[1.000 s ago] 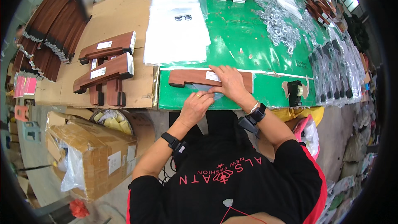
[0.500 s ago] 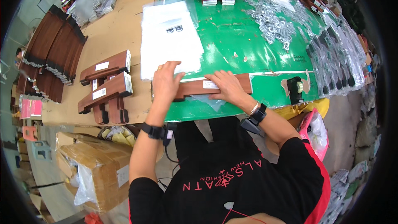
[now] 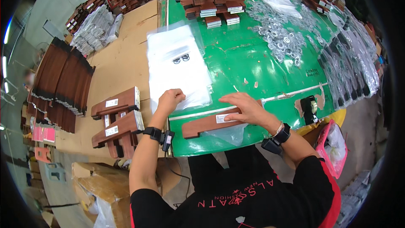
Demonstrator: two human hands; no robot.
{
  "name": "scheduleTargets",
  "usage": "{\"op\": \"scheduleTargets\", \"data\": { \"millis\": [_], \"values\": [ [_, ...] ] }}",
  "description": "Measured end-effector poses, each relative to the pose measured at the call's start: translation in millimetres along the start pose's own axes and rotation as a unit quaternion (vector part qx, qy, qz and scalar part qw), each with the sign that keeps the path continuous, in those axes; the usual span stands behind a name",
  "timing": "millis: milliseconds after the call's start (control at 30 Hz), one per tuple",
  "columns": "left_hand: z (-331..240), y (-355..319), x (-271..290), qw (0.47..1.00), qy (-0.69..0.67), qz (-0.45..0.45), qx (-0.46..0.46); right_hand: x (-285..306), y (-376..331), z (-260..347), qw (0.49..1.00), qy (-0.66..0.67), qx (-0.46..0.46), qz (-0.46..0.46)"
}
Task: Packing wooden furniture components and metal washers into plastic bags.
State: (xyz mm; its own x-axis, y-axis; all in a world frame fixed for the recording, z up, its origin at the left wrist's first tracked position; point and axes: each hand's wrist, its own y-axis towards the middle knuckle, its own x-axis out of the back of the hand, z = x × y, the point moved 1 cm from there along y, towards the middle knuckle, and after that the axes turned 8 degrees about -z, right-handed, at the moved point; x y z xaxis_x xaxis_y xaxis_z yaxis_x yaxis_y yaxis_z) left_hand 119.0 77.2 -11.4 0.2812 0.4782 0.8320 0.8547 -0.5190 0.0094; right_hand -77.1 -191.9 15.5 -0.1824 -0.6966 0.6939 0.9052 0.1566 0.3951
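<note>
A dark brown wooden piece (image 3: 202,126) with a white label lies near the front edge of the green tabletop, a clear plastic bag (image 3: 230,135) beside and partly under it. My right hand (image 3: 247,109) is over its right part, open, thumb apart from the fingers and near the label. My left hand (image 3: 169,102) is over the lower edge of a stack of clear and white plastic bags (image 3: 179,74). Its fingers are curled together; whether they pinch a bag is hidden. Two small dark ring-shaped parts (image 3: 181,59) lie on the stack.
Crossed labelled wooden pieces (image 3: 120,131) lie at left, before a tall stack of brown pieces (image 3: 57,84). More wood (image 3: 215,0) is piled at the back. Clear rings (image 3: 282,40), bagged parts (image 3: 348,65) and a black tape dispenser (image 3: 309,109) occupy the right side.
My left hand has come off the wooden piece's left end and moved onto the bags. My right hand has loosened over the piece. The whole view has shifted, so the table sits lower.
</note>
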Motion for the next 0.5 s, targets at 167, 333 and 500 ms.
{"op": "scheduleTargets", "data": {
  "millis": [167, 333, 500],
  "values": [
    [4, 11, 25, 0.977, -0.21, 0.035, 0.032, -3, 27, 7, 0.999, 0.031, -0.018, -0.013],
    [-17, 29, 98, 0.858, -0.413, -0.304, -0.015, -21, 61, 13, 0.998, 0.066, 0.008, -0.017],
    [-100, -12, 144, 0.834, -0.427, -0.328, -0.124, -29, 86, 33, 0.984, 0.175, -0.023, 0.011]
  ]
}}
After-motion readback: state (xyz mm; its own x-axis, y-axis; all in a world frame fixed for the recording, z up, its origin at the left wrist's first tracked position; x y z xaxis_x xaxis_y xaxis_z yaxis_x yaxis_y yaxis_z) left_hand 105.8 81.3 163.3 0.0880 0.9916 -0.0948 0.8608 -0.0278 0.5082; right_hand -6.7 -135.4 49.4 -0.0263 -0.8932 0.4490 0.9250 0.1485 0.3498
